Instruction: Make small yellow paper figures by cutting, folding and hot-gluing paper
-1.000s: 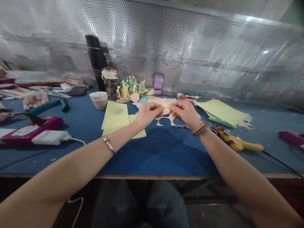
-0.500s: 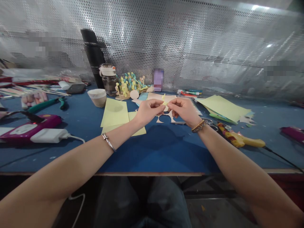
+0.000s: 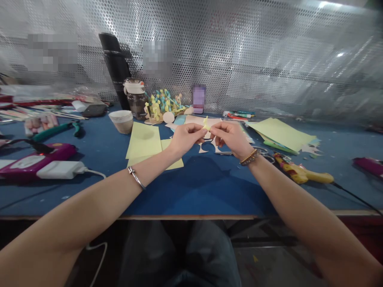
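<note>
Between my fingertips, above the middle of the blue table, is a small yellow paper piece (image 3: 206,122) with a thin part sticking up. My left hand (image 3: 189,136) pinches it from the left, thumb against forefinger. From the right, my right hand (image 3: 229,134) pinches its other side. The fingers cover part of the piece, so its full shape is hidden. Cut paper scraps (image 3: 206,146) with round cutouts lie under and behind the hands. Yellow paper sheets (image 3: 145,139) rest left of my left hand.
A cup (image 3: 122,121), a lidded bottle (image 3: 135,97) and small yellow and teal paper figures (image 3: 163,104) stand behind. To the right lie a yellow glue gun (image 3: 305,173) with a cord and more yellow paper (image 3: 284,133). At left are a purple power strip (image 3: 36,161) and green pliers (image 3: 56,130).
Both hands keep their pinch on the yellow paper piece. It has shifted and turned very slightly between the fingertips. The view has moved a little.
</note>
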### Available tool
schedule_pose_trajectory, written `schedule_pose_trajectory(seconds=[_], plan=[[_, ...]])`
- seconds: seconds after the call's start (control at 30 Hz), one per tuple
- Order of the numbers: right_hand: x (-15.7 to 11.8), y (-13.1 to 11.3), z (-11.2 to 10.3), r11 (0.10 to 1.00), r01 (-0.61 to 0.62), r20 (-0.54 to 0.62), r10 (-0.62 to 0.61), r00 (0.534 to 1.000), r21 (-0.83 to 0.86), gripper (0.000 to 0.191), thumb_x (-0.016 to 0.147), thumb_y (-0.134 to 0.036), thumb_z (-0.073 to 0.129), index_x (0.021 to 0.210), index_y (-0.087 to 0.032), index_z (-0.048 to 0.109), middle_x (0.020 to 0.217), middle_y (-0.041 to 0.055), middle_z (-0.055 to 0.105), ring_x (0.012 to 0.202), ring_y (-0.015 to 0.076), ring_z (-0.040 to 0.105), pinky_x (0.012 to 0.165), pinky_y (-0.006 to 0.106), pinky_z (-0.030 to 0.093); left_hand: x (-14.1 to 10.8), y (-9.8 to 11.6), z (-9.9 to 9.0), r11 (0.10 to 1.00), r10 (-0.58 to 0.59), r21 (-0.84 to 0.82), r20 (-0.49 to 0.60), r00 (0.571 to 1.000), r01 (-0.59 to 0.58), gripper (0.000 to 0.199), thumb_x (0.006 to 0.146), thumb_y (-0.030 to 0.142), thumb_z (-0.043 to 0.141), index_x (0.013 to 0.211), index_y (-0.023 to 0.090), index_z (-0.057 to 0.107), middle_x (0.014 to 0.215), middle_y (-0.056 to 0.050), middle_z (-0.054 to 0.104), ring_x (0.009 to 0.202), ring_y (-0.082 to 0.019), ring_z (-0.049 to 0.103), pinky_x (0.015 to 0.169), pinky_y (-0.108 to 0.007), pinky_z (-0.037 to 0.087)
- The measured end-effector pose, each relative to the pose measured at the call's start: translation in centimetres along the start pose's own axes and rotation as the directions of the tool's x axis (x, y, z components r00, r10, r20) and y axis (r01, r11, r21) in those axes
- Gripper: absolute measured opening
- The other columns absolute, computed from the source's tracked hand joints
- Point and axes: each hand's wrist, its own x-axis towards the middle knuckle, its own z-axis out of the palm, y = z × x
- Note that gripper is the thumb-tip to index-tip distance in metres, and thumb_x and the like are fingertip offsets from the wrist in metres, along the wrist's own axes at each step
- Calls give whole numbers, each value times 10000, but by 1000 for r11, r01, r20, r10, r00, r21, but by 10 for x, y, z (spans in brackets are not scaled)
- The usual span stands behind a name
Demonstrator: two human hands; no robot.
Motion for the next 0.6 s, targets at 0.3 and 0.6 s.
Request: schedule_pose_trajectory(seconds=[0.3,0.6], plan=[[1,2,-1,999,-17,-3,18,1000,47,194,773,-333,624,728,-145,609,656,12,611,431,54,505,372,181,405,0,0,1,998,-18,-65,8,1000,18,207,708,338,672,727,138,626,638,2,588,583,-77,579,601,-207,499],[0,2,0,999,-17,-6,17,1000,30,196,773,-335,623,719,-147,607,664,17,617,434,57,504,377,185,409,1,-1,-1,998,70,-8,21,997,-69,211,728,344,651,707,135,631,634,-7,593,578,-86,584,587,-215,507]])
